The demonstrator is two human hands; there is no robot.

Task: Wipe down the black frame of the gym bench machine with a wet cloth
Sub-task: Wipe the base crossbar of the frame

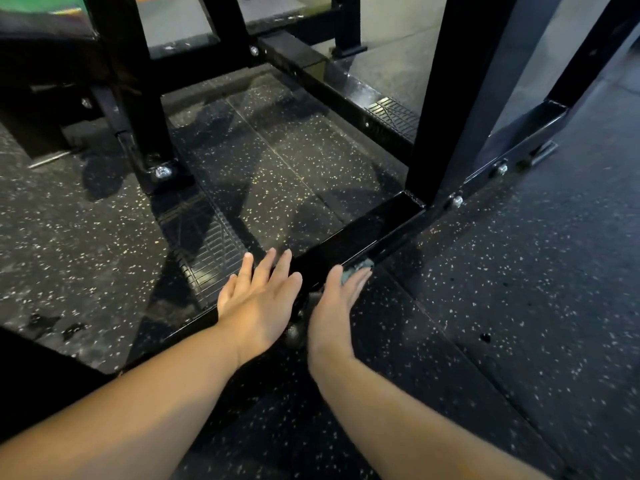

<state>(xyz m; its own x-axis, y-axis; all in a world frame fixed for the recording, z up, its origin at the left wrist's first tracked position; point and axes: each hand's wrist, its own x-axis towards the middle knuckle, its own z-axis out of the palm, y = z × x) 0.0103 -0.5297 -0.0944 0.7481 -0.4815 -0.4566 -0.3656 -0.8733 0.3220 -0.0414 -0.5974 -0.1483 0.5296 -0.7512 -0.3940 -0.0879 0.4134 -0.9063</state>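
**A:** Fingers (356, 278) first. On my right hand (334, 306) they lie straight and together, pressing a pale grey cloth (356, 268) flat against the outer side face of the low black frame rail (363, 237). Only a scrap of cloth shows past the fingertips; the rest is under the palm. I'd say flat fingers spread the pressure for a long swipe.

**B:** And your left?

**A:** The left hand (259, 299) is spread wide, fingers straight, palm down on the rail's top face just beside the right hand. It holds nothing. I judge it is there to brace me while I lean low.

**B:** Where does the rail run from your fingertips?

**A:** Ahead and to the right, to the black upright post (446, 98), where bolts (457, 201) pin the joint. Beyond the left fingertips sits a ribbed foot plate (204, 244). Farther out are a second leg (145, 109) with its own bolt and a rear crossbar (311, 77).

**B:** How far along?

**A:** Hard to say. The rail's top shines near the post, but I can't tell wet from gloss. The speckled rubber floor (502, 306) surrounds everything.
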